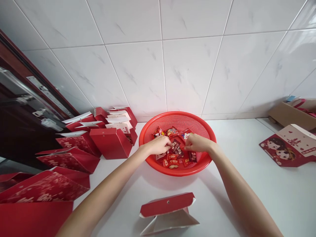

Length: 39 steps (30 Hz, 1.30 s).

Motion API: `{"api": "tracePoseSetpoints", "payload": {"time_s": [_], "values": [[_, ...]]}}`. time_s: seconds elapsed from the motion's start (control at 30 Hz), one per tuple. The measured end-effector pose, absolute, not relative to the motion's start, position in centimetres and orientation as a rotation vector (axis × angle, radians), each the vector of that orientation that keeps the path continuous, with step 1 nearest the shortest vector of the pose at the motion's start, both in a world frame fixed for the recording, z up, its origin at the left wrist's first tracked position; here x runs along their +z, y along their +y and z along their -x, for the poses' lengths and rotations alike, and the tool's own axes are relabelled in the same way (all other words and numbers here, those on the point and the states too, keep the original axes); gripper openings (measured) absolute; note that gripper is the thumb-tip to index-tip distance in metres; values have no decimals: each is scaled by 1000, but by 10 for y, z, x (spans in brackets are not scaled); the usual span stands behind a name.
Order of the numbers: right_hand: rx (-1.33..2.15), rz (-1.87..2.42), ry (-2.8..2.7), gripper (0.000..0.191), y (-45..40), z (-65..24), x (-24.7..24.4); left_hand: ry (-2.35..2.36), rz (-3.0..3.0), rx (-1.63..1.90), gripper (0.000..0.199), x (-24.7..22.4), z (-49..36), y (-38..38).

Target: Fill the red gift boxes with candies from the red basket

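Note:
A round red plastic basket (pixel 177 171) with mesh sides holds wrapped candies (pixel 171 160) in red, brown and multicoloured wrappers. My left hand (pixel 160 144) reaches into its left half, fingers curled down among the candies. In the right half, my right hand (pixel 196 143) has its fingers bent together against the wrappers. What either hand pinches is hidden by the fingers. Dark brown candy packets (pixel 177 148) lie between the two hands. Close in front of the basket stands a red paper gift box (pixel 168 204), its top open and showing a pale inside.
Several red gift boxes (pixel 111 143) stand in rows along the left side, beside a dark door (pixel 19 125) with a metal handle. At the right are a printed box (pixel 291 144) with cartoon figures and a brown cardboard box (pixel 291 113). A tiled wall (pixel 187 72) rises behind.

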State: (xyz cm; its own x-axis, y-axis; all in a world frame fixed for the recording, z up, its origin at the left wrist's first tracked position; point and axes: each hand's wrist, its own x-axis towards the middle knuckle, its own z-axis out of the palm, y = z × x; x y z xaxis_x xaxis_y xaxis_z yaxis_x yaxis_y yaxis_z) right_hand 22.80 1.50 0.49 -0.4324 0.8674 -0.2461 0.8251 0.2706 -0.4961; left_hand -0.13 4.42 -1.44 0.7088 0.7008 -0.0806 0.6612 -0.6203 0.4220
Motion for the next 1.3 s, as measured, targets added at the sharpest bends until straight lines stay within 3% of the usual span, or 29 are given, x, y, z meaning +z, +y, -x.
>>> {"api": "tracePoseSetpoints", "payload": {"time_s": [0.3,0.53,0.8,1.03,1.3], "values": [[864,1417,-2100,15,19,-233,4,1048,-2334,482,29,-6,3,40],[966,1156,-1937,16,22,-236,-2,966,-2059,659,17,-6,5,43],[998,1047,-1931,11,20,-235,1,914,-1829,832,34,-9,6,46],[1035,1038,-1823,28,18,-235,3,872,-1705,787,48,-1,7,40],[951,1039,-1896,26,14,-230,6,865,-1695,753,53,0,8,37]]}}
